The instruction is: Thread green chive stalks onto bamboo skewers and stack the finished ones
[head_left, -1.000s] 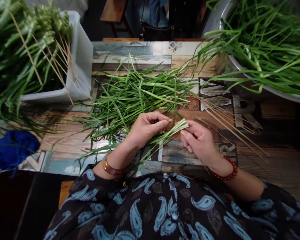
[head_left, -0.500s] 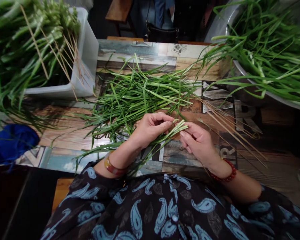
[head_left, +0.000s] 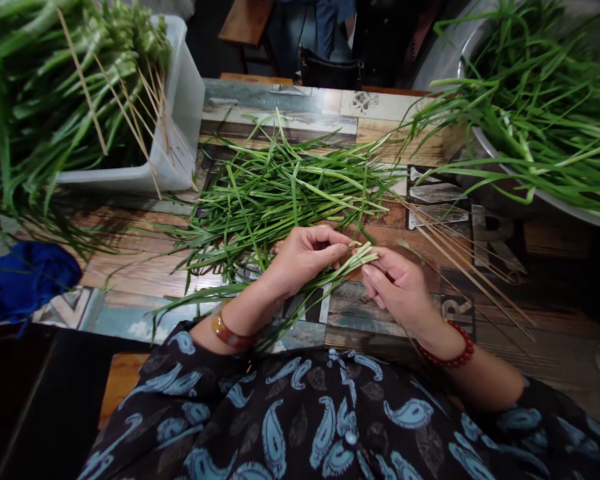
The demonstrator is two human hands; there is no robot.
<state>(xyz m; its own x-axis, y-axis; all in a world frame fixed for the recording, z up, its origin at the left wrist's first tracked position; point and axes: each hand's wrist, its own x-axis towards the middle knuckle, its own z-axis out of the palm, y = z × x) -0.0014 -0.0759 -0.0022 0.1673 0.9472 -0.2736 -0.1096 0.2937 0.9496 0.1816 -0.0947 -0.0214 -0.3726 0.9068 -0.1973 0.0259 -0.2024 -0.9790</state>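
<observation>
My left hand [head_left: 310, 257] is closed in a pinch on a small bunch of garlic chives [head_left: 325, 283]. Their pale cut ends [head_left: 363, 253] point right and their leaves trail down and left under my wrist. Right at those ends, the fingers of my right hand [head_left: 397, 280] are closed, thumb against forefinger. A thin bamboo skewer [head_left: 413, 343] shows just below the right palm and seems to run up into the grip; most of it is hidden by the hand. Just beyond both hands lies a loose heap of chives [head_left: 285, 190] on the table.
More bamboo skewers [head_left: 467, 257] lie to the right. At upper left a white plastic bin [head_left: 187, 100] holds chives, with several skewers on top. A metal basin [head_left: 485, 143] of chives stands at upper right. Blue cloth [head_left: 30, 277] lies at the left table edge [head_left: 145, 327].
The view has shifted slightly, so the things appear a little farther right. Both hands keep almost the same hold and place at the chive ends.
</observation>
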